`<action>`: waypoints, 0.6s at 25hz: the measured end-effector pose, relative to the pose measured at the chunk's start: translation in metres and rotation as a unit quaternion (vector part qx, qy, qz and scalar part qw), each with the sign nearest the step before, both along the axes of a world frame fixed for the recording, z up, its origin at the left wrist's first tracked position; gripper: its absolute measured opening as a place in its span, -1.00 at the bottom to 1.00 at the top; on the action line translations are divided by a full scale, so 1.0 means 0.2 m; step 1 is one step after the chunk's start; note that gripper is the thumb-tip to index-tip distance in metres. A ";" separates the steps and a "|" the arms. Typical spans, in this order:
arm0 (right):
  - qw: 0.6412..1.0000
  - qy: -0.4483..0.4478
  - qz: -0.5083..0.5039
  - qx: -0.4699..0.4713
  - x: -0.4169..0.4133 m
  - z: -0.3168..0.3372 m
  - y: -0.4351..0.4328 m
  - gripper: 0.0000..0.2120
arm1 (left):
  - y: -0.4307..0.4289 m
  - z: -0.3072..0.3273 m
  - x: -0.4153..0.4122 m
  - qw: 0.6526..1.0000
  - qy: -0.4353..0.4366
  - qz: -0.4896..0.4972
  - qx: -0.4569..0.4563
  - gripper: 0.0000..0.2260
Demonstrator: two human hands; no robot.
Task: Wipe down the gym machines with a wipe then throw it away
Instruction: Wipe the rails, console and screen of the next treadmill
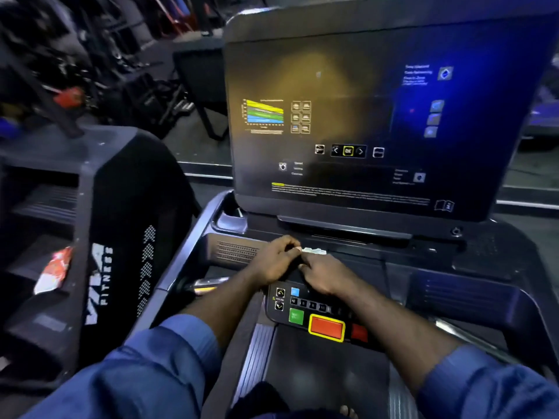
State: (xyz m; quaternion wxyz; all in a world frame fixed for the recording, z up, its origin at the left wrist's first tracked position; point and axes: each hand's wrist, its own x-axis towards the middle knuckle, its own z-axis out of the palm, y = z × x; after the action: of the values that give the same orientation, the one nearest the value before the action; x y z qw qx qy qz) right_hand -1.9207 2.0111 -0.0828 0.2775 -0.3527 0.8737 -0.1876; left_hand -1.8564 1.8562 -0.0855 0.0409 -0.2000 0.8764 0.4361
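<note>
I stand on a treadmill and face its console [378, 116], a large dark panel with a coloured chart and an OK button. A small white wipe [314, 251] lies on the ledge just below the panel. My left hand [276, 260] pinches the wipe's left end with curled fingers. My right hand [325, 275] sits right beside it, fingers bent down onto the wipe and the ledge; whether it grips the wipe is hidden. Both hands hover over the button pad [311, 313] with its green and red keys.
A second treadmill [99, 243] marked FITNESS stands close on the left, with a red and white packet [53, 269] in its tray. Dark gym equipment fills the back left. The treadmill belt [326, 373] runs under my arms.
</note>
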 end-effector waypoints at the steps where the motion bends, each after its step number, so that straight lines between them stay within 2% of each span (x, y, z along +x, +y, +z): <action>1: 1.000 0.012 -0.004 -0.010 -0.02 0.02 0.01 -0.65 | -0.02 0.03 0.00 1.000 -0.012 0.000 0.004 -0.82; 3: 0.999 0.042 0.012 0.004 -0.09 0.04 0.02 -0.63 | -0.07 0.11 -0.02 0.999 -0.031 -0.018 -0.017 -0.83; 5: 0.998 0.041 0.031 0.033 -0.19 0.12 -0.02 -0.66 | -0.12 0.21 -0.05 0.999 -0.013 -0.036 -0.038 -0.79; 6: 0.999 0.026 0.020 0.017 -0.25 0.18 -0.07 -0.70 | -0.16 0.28 -0.08 0.999 0.014 -0.036 -0.036 -0.77; 8: 0.994 -0.041 -0.045 -0.088 -0.40 0.41 -0.17 -0.76 | -0.26 0.44 -0.17 0.995 0.094 -0.010 -0.027 -0.74; 11: 0.935 -0.178 -0.108 -0.287 -0.55 0.87 -0.36 -0.80 | -0.47 0.80 -0.36 0.967 0.250 0.052 -0.015 -0.68; 12: 0.914 -0.194 -0.119 -0.336 -0.60 1.04 -0.43 -0.82 | -0.53 0.93 -0.43 0.954 0.292 0.069 -0.018 -0.66; 14: 0.860 -0.166 -0.173 -0.450 -0.72 1.37 -0.57 -0.83 | -0.66 1.16 -0.57 0.927 0.360 0.105 -0.017 -0.67; 15: 0.825 -0.097 -0.213 -0.515 -0.79 1.52 -0.65 -0.83 | -0.73 1.25 -0.65 0.909 0.397 0.128 -0.013 -0.71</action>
State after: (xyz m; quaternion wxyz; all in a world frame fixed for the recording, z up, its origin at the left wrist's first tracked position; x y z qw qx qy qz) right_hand -2.0787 1.8820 0.2204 0.0924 -0.2299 0.6720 -0.6979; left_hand -1.9868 1.7093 0.1655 -0.3690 -0.1219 0.7927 0.4697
